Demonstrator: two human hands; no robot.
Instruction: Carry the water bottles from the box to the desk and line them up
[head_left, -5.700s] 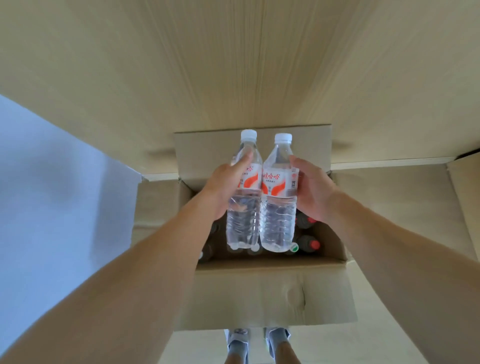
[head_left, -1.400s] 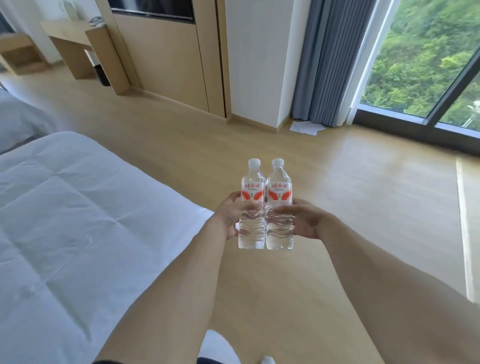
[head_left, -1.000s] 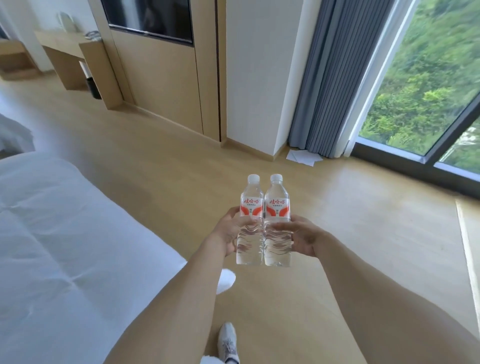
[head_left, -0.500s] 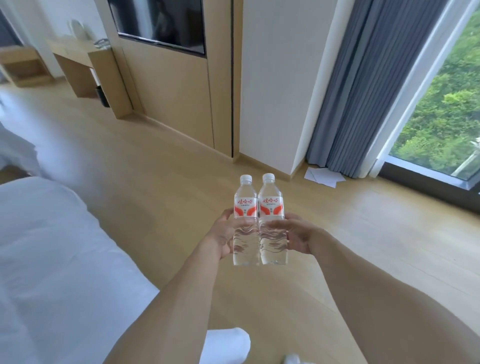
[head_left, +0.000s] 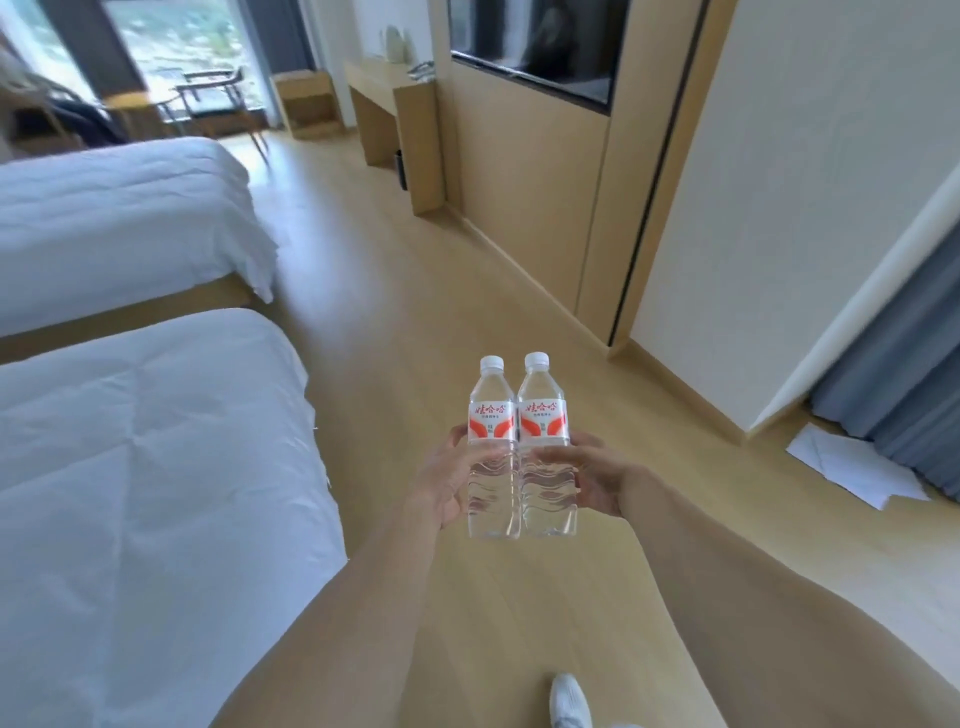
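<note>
Two clear water bottles with white caps and red-and-white labels stand upright side by side in front of me, pressed together. My left hand (head_left: 445, 478) grips the left water bottle (head_left: 490, 415) around its lower half. My right hand (head_left: 592, 480) grips the right water bottle (head_left: 543, 415) the same way. Both are held at chest height above the wooden floor. The wooden desk (head_left: 395, 85) stands far ahead against the right wall, past the TV panel. The box is out of view.
Two white beds (head_left: 145, 467) fill the left side, leaving a wooden-floor aisle (head_left: 415, 291) between them and the panelled wall (head_left: 524, 171). White papers (head_left: 852, 467) lie on the floor by grey curtains (head_left: 904, 395) at right. Chairs (head_left: 213, 98) and a window are far back.
The view has swung left from the window and curtains toward the aisle, beds and desk. Both hands keep the same grip on the two bottles, still held together.
</note>
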